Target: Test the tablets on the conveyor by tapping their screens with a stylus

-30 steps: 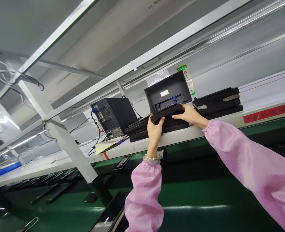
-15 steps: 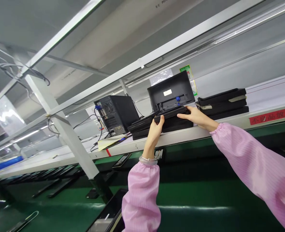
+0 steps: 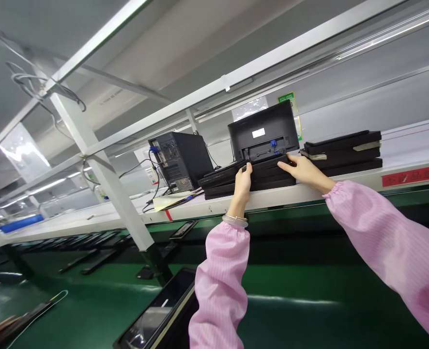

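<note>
A flat black panel [image 3: 268,166] lies on top of a stack of similar black panels [image 3: 272,183] on the white shelf. My left hand [image 3: 241,186] is closed on its left end, thumb on top. My right hand [image 3: 306,173] grips its right end, thumb along the front and fingers behind. The fingertips of both hands are partly hidden. Another pile of black panels [image 3: 220,184] adjoins on the left, close to my left hand. To the right of my right hand is a further black stack [image 3: 345,154] with pale tape on it.
Behind the panels stands a monitor [image 3: 263,131] with its back towards me and a blue plug. A computer tower [image 3: 183,160] with cables is to the left. A white post [image 3: 118,194] rises in front of the shelf. Below, a dark screen [image 3: 156,315] lies on the green surface.
The shelf has shifted slightly right in the view. The panel between my hands now appears to lie flatter on the stack. Both hands remain at its ends.
</note>
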Demonstrator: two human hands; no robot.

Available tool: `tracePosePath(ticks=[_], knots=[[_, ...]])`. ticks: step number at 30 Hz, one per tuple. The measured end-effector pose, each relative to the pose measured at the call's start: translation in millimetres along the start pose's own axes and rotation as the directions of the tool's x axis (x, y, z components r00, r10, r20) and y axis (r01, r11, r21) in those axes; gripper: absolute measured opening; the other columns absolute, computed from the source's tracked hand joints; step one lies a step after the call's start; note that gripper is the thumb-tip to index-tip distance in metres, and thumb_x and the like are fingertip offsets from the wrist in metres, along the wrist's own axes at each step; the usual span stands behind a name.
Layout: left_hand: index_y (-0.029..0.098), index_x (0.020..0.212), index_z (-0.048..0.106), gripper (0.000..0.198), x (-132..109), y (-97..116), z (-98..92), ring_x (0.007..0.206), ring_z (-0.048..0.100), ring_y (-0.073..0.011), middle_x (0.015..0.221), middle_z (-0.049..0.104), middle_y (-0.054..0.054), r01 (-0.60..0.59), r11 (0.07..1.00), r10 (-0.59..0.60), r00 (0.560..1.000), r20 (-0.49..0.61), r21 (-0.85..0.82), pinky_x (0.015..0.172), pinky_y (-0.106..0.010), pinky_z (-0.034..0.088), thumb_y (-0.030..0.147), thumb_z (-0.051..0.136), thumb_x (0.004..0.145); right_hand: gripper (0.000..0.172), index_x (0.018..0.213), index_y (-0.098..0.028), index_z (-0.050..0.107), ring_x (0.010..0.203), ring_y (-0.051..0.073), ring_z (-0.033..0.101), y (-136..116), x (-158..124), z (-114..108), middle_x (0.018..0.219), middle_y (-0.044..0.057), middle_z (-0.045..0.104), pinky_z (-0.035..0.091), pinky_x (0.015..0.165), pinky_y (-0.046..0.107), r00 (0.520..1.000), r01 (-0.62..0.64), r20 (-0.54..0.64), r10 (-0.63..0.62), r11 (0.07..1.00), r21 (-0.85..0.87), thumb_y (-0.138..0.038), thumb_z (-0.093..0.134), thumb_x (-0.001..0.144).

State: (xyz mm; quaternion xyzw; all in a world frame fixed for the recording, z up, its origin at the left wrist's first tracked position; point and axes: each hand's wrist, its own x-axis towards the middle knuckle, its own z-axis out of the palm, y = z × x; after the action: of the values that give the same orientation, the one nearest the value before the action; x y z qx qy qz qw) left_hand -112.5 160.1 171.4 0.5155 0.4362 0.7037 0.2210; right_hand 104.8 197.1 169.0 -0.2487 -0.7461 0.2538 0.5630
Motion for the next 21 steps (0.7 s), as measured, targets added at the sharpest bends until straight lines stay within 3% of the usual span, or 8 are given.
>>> tracePosePath(ticks=[4,7,11,15,21], knots=[[0.018,0.103,0.07,0.022,1,-4,-0.5,0.135,0.055,-0.0285,0.13,0.07,-0.011,0.017,1.0,-0.017,1.0,0.018,-0.007,0.118,-0.04,0.04,0.036,0.058,0.107,0.034,0.128,-0.014,0.074,0.134,0.04,0.049,0,2,1,0.134,0.013,0.064,0.037,0.12,0.051,0.999,-0.033,0.007,0.033,0.999,-0.02,-0.031,0.086,0.101],[0.019,0.108,0.07,0.021,-4,-1,-2.6,0.134,0.056,-0.0289,0.129,0.07,-0.011,0.011,1.0,-0.01,0.996,0.085,-0.016,0.116,-0.04,0.043,0.038,0.065,0.104,0.035,0.128,-0.013,0.072,0.127,0.039,0.056,-3,0,0,0.129,0.013,0.067,0.044,0.116,0.05,0.997,-0.054,0.063,0.054,0.999,-0.003,-0.022,0.087,0.098],[0.016,0.111,0.069,0.031,-14,7,-9.0,0.123,0.064,-0.0322,0.124,0.072,-0.013,0.005,1.0,-0.006,0.973,0.231,0.006,0.11,-0.044,0.05,0.028,0.085,0.087,0.039,0.121,-0.015,0.074,0.113,0.035,0.066,-9,-4,-3,0.117,0.009,0.072,0.055,0.106,0.046,0.979,-0.061,0.199,0.05,0.997,0.051,-0.008,0.091,0.087],[0.015,0.112,0.068,0.043,-20,11,-16.7,0.12,0.065,-0.0337,0.123,0.072,-0.014,-0.002,0.998,-0.014,0.962,0.274,0.057,0.111,-0.046,0.049,0.02,0.092,0.077,0.049,0.121,-0.017,0.073,0.115,0.033,0.065,-11,-6,-5,0.119,0.006,0.072,0.056,0.106,0.045,0.968,-0.041,0.249,0.015,0.994,0.102,0.004,0.088,0.08],[0.017,0.11,0.069,0.038,-22,11,-12.5,0.125,0.063,-0.0359,0.123,0.072,-0.014,0.039,0.997,-0.052,0.968,0.244,0.06,0.109,-0.045,0.05,0.047,0.081,0.09,0.062,0.125,-0.018,0.071,0.115,0.033,0.065,-7,-8,-5,0.122,0.005,0.07,0.057,0.104,0.045,0.978,-0.006,0.209,-0.021,0.992,0.128,0.007,0.09,0.072]])
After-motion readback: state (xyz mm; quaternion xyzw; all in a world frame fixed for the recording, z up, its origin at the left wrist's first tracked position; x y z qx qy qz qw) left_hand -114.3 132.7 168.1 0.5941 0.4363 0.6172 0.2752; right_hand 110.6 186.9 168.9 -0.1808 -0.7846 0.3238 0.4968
